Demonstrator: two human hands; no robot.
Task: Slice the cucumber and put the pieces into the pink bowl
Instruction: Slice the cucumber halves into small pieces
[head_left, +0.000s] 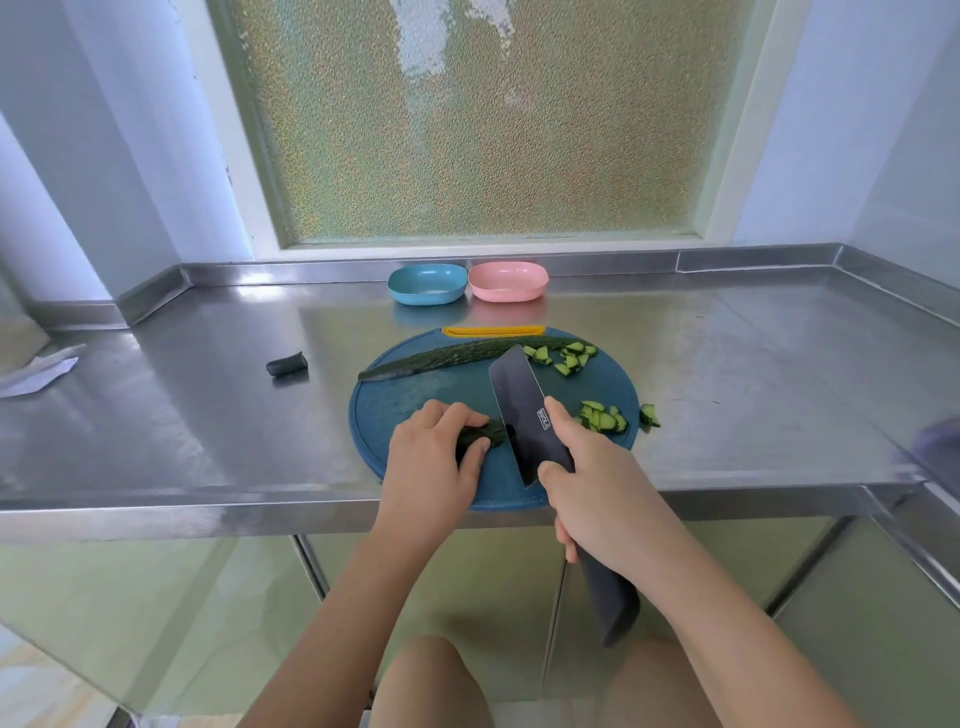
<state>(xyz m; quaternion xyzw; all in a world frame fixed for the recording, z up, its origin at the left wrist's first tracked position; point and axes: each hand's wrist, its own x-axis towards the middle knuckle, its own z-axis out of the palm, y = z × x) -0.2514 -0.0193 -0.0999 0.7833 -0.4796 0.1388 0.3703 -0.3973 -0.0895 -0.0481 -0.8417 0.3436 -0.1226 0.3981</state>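
- Head view: left hand (434, 457) curls over a short cucumber piece (480, 435) near the cutting board's (384, 410) front edge.
- Right hand (597, 488) grips the knife (524, 415), blade just right of that piece.
- Pink bowl (508, 281) sits at the counter's (208, 395) back edge.

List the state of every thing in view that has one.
pink bowl, upright, empty
blue bowl, upright
short cucumber piece, pinned on the cutting board
knife, held, blade upright against that piece
long cucumber half, lying at the board's far side
slices, loose on the board's right, none in the pink bowl
cucumber end, lying on the counter
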